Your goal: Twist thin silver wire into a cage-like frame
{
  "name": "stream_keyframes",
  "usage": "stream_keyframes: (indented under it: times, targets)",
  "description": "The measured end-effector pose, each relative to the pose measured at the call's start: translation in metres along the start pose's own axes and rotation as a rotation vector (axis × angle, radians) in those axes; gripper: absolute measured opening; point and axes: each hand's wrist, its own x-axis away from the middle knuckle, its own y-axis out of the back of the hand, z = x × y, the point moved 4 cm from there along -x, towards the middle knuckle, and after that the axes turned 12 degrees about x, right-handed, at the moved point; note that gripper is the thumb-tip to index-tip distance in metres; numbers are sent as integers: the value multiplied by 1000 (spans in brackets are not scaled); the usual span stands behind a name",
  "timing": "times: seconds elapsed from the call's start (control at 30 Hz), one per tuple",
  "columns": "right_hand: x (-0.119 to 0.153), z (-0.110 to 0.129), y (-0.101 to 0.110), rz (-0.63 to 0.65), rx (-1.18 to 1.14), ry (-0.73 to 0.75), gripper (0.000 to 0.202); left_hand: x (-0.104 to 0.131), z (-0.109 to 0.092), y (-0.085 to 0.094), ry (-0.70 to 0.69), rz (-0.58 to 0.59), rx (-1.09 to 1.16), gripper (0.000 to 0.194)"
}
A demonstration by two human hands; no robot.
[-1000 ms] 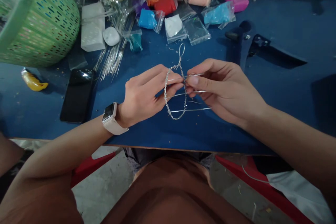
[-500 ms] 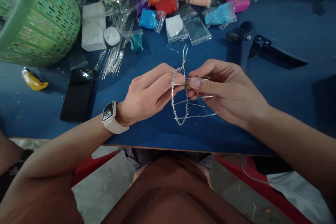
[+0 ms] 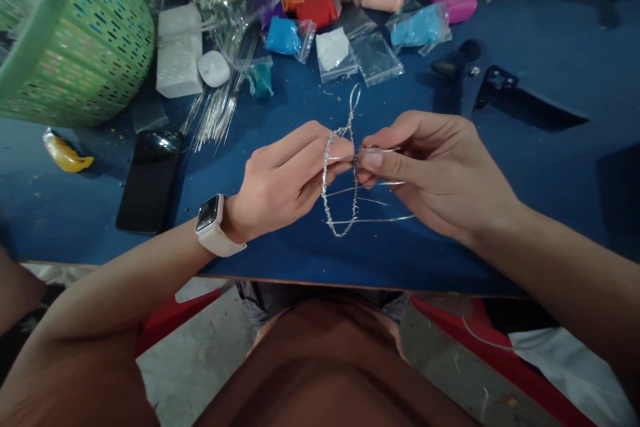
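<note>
A twisted silver wire frame [image 3: 326, 203], shaped like a long loop with a small eyelet at its top, is held above the blue table [image 3: 280, 257]. Several thin wires cross it and stick out to the right. My left hand [image 3: 285, 180] is closed on the frame's upper part, its fingertips partly hidden behind the twisted wire. With thumb and fingers pinched together, my right hand [image 3: 425, 170] grips wire ends at the frame's right side. A pale-banded smartwatch [image 3: 213, 223] is on my left wrist.
A green perforated basket [image 3: 110, 47] stands at the back left, beside a bundle of loose wires [image 3: 220, 113] and a black phone [image 3: 149, 183]. Bagged clay blocks [image 3: 317, 8] lie along the back. A dark tool with a blade-like part [image 3: 535, 103] rests at the right.
The wire frame has tilted slightly, its lower end shifting a little left. Both hands keep their grip in nearly the same place.
</note>
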Motion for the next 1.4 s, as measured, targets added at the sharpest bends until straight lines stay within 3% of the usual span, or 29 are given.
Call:
stream_keyframes:
  times: [0.17, 0.33, 0.67, 0.93, 1.1, 1.27, 1.4]
  targets:
    - [0, 1, 2, 10, 21, 95, 23, -3, -1, 0, -8, -12, 138, 7]
    - [3, 2, 5, -10, 132, 250, 21, -4, -1, 0, 85, -14, 206, 5]
    - [3, 12, 6, -59, 289, 320, 21, 1, 1, -5, 273, -57, 358, 14]
    - [7, 10, 7, -69, 275, 289, 21, -4, 0, 3, 101, -86, 262, 7]
    - [7, 11, 5, -15, 256, 294, 23, -4, 0, 2, 183, -70, 267, 7]
    - [9, 9, 6, 3, 214, 272, 17, -6, -2, 4, 15, -108, 209, 8]
    - [11, 11, 6, 0, 238, 283, 14, -6, 1, 2, 29, -124, 244, 7]
